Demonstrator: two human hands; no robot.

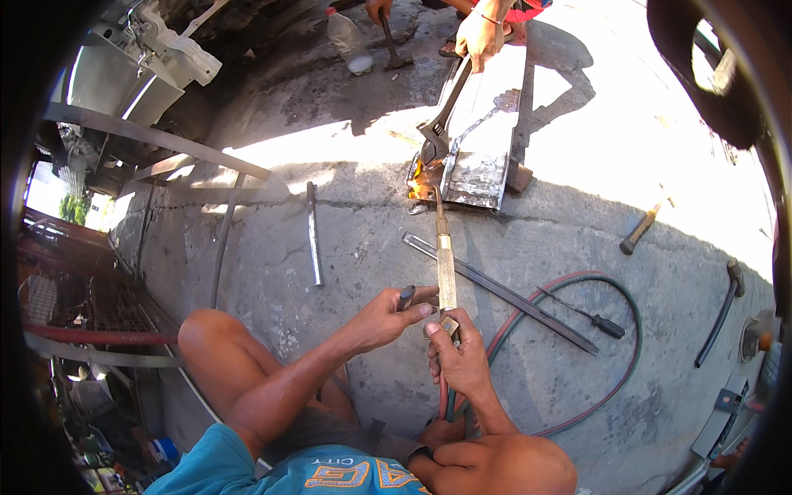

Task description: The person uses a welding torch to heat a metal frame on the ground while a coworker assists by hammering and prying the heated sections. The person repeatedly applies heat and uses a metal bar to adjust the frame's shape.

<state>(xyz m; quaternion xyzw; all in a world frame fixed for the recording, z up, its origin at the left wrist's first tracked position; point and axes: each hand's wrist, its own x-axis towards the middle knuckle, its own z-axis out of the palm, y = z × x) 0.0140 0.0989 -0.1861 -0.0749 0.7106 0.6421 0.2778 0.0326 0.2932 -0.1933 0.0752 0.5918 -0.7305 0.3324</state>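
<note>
My right hand (462, 353) is wrapped round the rear of a brass gas torch (446, 268), thumb at its valve. The torch's tip points at the glowing end (424, 183) of a metal piece, where orange flame shows. Beside the torch body, my left hand (386, 320) closes on a dark, round-ended handle (406, 297); the rest of that tool is hidden. Another person's hand (480, 40) grips an adjustable wrench (437, 132), its jaws at the heated end. That end lies next to a long silvery metal panel (481, 176) on the ground.
Red and green hoses (636, 322) loop to the right, around a screwdriver (606, 325) and a metal bar (528, 304). A metal tube (313, 239) lies left. Hammers (733, 285) and a wooden-handled tool (640, 228) lie right. A plastic bottle (349, 43) stands at the back.
</note>
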